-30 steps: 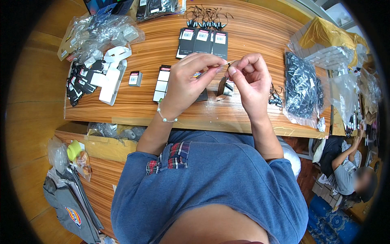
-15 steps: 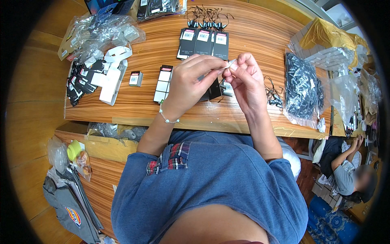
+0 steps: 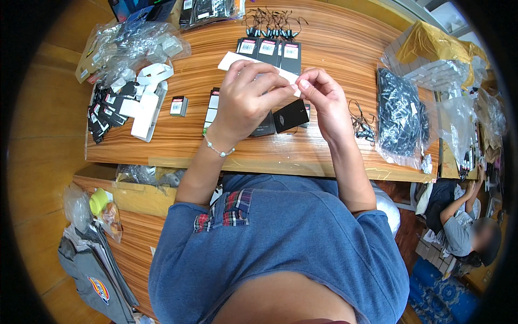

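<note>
Between my hands, over the middle of the table, is a long flat white strip point(image 3: 231, 59), perhaps of card or paper. My left hand point(image 3: 245, 97) is closed on it, its fingers bent across the middle. At the strip's right end my right hand point(image 3: 324, 100) pinches with thumb and forefinger. Just beneath lies a black card point(image 3: 291, 115), tilted next to another dark piece partly hidden by my left hand. Black cards with white labels point(image 3: 268, 51) lie in overlapping rows beyond my hands. A stack of black-and-white pieces point(image 3: 212, 105) is partly covered by my left hand.
Small corded items point(image 3: 272, 27) lie along the back, with more cords point(image 3: 362, 123) at right. A plastic bag of black pieces point(image 3: 400, 110) sits farther right. At left are a small labelled stack point(image 3: 178, 106), white card pieces point(image 3: 144, 120) and crumpled plastic point(image 3: 140, 46).
The white strip has turned so its long flat side shows, reaching up and left past my left hand. The black card's broad face now shows on the table below my hands.
</note>
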{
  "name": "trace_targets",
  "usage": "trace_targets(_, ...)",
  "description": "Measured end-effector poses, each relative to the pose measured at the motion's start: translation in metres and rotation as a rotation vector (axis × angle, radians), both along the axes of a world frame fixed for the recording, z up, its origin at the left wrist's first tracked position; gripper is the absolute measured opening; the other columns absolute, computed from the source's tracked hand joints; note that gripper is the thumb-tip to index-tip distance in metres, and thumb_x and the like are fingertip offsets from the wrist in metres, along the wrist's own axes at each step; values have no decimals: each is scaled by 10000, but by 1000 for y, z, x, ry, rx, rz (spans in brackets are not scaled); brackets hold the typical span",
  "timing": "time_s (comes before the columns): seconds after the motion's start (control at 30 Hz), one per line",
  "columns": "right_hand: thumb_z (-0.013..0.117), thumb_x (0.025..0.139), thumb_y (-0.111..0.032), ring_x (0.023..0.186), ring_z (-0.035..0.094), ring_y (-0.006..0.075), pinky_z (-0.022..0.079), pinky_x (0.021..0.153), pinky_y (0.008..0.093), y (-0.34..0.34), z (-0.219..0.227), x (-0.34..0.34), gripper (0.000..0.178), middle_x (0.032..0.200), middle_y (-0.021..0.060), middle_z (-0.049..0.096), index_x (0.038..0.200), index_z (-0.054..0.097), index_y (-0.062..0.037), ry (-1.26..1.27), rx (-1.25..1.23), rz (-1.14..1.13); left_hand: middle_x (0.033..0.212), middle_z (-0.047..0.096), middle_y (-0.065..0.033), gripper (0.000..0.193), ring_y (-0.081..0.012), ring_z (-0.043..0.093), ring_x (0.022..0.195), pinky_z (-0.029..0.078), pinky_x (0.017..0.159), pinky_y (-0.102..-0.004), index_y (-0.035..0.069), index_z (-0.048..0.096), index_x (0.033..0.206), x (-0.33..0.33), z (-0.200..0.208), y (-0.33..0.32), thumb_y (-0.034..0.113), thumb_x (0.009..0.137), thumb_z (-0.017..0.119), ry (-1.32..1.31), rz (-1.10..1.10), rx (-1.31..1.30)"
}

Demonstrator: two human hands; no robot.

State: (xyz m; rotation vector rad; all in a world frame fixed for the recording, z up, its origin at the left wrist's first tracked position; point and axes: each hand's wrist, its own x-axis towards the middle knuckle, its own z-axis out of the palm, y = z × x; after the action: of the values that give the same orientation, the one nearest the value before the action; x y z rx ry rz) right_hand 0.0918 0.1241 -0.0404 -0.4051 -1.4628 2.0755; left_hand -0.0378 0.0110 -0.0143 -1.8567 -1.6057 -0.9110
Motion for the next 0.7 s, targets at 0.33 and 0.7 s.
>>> trace_targets(0.33, 585, 844, -116, 748, 484, 57, 376, 695, 195, 15, 2, 0, 78, 822, -19, 566, 875, 589, -44, 27, -62, -227, 795, 618, 32, 117, -155, 571, 847, 419, 774, -361, 141, 662, 768, 4, 1, -1, 111, 659, 633, 10, -57, -170)
trace_targets(0.7, 495, 901, -132, 683, 485, 121, 410, 640, 245, 41, 8, 12, 89, 796, 70, 542, 946, 502, -56, 504, -253, 176, 887, 623, -105, 93, -166, 607, 772, 492, 668, -267, 6, 603, 780, 1, -23, -4, -70, 727, 595, -727, -207, -219)
